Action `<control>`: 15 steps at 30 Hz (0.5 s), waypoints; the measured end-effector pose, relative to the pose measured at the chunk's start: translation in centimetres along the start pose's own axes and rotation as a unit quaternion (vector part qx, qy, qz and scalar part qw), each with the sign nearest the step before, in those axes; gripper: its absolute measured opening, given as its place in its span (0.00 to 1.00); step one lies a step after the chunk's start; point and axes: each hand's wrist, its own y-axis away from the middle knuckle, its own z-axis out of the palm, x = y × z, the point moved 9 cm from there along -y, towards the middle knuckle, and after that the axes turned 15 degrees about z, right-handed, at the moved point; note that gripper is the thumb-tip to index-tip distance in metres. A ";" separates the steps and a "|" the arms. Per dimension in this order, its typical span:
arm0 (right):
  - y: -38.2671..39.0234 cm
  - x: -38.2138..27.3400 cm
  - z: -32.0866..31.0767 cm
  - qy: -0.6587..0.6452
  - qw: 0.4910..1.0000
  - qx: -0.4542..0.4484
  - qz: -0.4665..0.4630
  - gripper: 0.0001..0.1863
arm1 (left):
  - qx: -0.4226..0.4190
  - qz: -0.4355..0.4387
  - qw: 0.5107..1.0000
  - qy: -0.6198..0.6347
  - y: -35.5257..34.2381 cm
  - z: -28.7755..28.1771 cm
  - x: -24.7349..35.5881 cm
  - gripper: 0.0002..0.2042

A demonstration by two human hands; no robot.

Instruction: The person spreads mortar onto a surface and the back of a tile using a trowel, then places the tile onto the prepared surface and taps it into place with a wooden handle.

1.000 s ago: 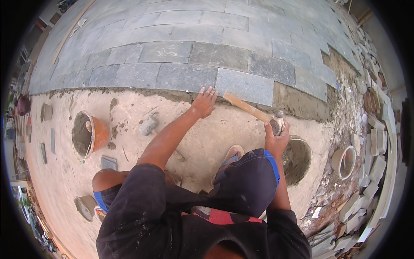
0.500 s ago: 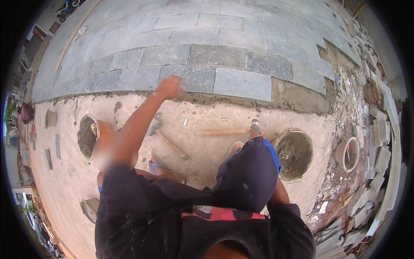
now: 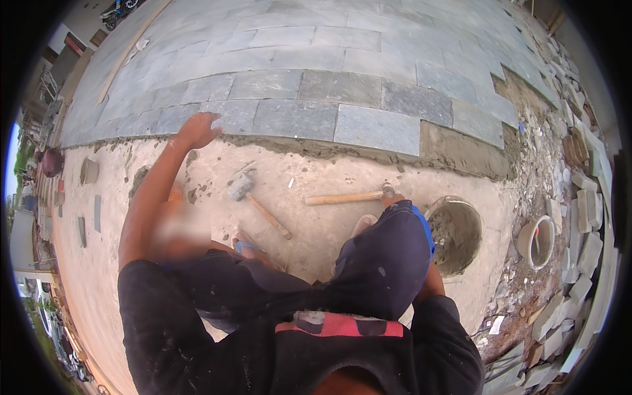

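My left hand is over the front row of grey stone tiles, near their mortar edge. Its fingers are apart and nothing shows in them. Past my right knee, my right hand is partly hidden; its fingers are closed at the head end of a hammer with a wooden handle. A second hammer, with a pale mortar-crusted head, lies on the concrete between my left foot and the tiles. Wet mortar fills a gap at the row's right end, beside a lighter tile.
A bucket of mortar stands by my right knee, and a smaller pale bucket is farther right. An orange bucket is partly behind my left arm. Rubble and stacked stone slabs line the right side. A long wooden strip lies on the far-left tiles.
My left hand has moved left along the front tile row, its forearm now covering more of the orange bucket. My right hand stays by the hammer; the whole view has shifted slightly.
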 end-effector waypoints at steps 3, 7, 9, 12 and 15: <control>-0.1 -0.4 0.0 0.123 0.989 0.069 -0.037 0.31 | -0.001 -0.030 0.998 0.058 3.7 1.5 -1.2 0.28; 3.0 -3.4 1.2 0.278 0.933 0.095 -0.209 0.30 | 0.011 -0.146 0.960 0.239 11.2 6.1 -3.1 0.31; 1.7 -3.3 0.4 0.229 0.946 0.095 -0.208 0.28 | -0.004 -0.166 0.933 0.319 12.4 8.9 -1.6 0.31; 1.0 -4.0 -1.2 0.157 0.957 0.097 -0.224 0.25 | -0.045 -0.206 0.906 0.366 14.7 12.8 1.3 0.32; 3.6 -5.4 -2.8 0.110 0.955 0.099 -0.256 0.22 | -0.087 -0.214 0.910 0.344 17.4 18.4 -0.7 0.32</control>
